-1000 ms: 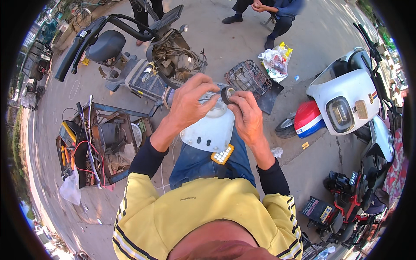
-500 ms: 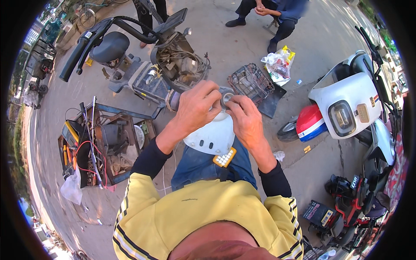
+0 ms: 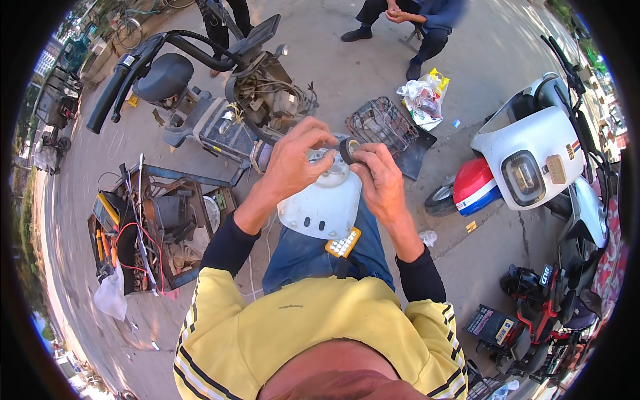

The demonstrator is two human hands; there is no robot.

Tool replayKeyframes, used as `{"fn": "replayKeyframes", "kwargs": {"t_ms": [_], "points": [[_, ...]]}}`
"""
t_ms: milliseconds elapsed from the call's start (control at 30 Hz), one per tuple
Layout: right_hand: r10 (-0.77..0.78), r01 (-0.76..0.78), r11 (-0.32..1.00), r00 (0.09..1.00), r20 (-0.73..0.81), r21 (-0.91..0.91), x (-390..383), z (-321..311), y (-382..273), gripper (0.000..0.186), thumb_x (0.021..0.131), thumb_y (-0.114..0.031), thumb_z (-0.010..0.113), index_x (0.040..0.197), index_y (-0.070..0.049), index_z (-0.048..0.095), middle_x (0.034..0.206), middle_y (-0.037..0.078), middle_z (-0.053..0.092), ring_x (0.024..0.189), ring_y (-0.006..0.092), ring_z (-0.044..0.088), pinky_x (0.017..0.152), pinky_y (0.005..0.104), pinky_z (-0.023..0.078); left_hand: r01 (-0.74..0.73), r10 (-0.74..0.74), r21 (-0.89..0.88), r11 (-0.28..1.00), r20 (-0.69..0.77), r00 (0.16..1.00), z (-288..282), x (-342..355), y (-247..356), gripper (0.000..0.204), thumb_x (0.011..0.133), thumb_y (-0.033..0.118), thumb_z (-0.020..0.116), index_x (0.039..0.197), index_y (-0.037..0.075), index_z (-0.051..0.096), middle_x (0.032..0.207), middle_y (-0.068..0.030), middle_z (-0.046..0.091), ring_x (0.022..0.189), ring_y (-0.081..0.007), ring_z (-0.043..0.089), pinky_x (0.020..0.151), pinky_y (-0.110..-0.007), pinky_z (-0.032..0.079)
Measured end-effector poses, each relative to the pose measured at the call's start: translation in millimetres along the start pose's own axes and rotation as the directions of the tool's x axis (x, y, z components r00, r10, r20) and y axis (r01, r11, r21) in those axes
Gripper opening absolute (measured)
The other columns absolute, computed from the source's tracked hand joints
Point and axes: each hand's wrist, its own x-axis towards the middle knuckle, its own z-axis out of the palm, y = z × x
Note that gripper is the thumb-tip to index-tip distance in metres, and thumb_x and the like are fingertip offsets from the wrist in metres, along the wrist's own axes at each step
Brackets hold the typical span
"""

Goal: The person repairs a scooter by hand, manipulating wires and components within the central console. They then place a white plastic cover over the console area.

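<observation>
My right hand pinches a small black ring with a pale inner rim, held on edge. Whether it is a roll of tape or a seal I cannot tell. Beside it, my left hand is curved, thumb and forefinger apart, with nothing visible between them. Below both hands a white plate lies over my lap, with two dark oval slots and a raised round metal hub at its far end. A yellow-edged block with white dots rests by the plate's near edge.
A partly stripped electric scooter stands ahead left. To the left sits a toolbox full of tools and parts. Ahead lie a wire basket and a plastic bag. A white scooter stands right; a person sits beyond.
The ring has turned and now shows its black outer face in my right fingers. My left fingers have drawn away from it and spread apart, uncovering the hub.
</observation>
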Motion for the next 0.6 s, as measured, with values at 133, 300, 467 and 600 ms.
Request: {"fn": "replayKeyframes", "kwargs": {"t_ms": [133, 300, 467, 600], "points": [[-0.012, 0.013, 0.999, 1.000, 0.022, -0.035, 0, 3, -3, 0.025, 0.088, 0.004, 0.077, 0.112, 0.000, 0.071, 0.112, 0.012, 0.067, 0.096, 0.0336, 0.070, 0.082, 0.0409, 0.057, -0.065, 0.065, 0.087, 0.994, -0.001, 0.998, 1, 3, -1, 0.018, 0.086, 0.006, 0.082, 0.102, 0.003, 0.074, 0.106, -0.0079, 0.069, 0.092, -0.0290, 0.072, 0.078, -0.039, 0.058], [-0.078, 0.082, 0.988, 0.996, 0.038, -0.133, 5, 6, -5, 0.027, 0.085, 0.004, 0.078, 0.111, -0.001, 0.071, 0.111, 0.012, 0.067, 0.100, 0.0334, 0.070, 0.084, 0.0418, 0.057, -0.184, 0.185, 0.235, 0.954, 0.015, 0.983, -3, 4, -1, 0.015, 0.083, 0.002, 0.080, 0.096, 0.003, 0.073, 0.102, -0.0095, 0.070, 0.091, -0.0309, 0.072, 0.076, -0.038, 0.058], [-0.086, 0.093, 0.981, 0.995, 0.051, -0.171, 0, 4, -5, 0.028, 0.084, 0.003, 0.080, 0.110, -0.001, 0.071, 0.111, 0.012, 0.067, 0.101, 0.0336, 0.069, 0.086, 0.0421, 0.057, -0.278, 0.310, 0.356, 0.892, -0.036, 0.950, 10, 5, 3, 0.022, 0.076, -0.001, 0.077, 0.089, 0.006, 0.060, 0.096, -0.0066, 0.064, 0.080, -0.0292, 0.068, 0.064, -0.040, 0.055], [-0.097, 0.105, 0.979, 0.994, 0.055, -0.172, 2, 3, -5, 0.023, 0.088, 0.004, 0.077, 0.110, 0.001, 0.072, 0.111, 0.014, 0.067, 0.096, 0.0335, 0.071, 0.083, 0.0403, 0.058, -0.327, 0.373, 0.372, 0.869, -0.057, 0.926, 16, 6, -2, 0.023, 0.075, -0.001, 0.076, 0.089, 0.006, 0.058, 0.095, -0.0067, 0.062, 0.077, -0.0295, 0.066, 0.061, -0.040, 0.053]]}}
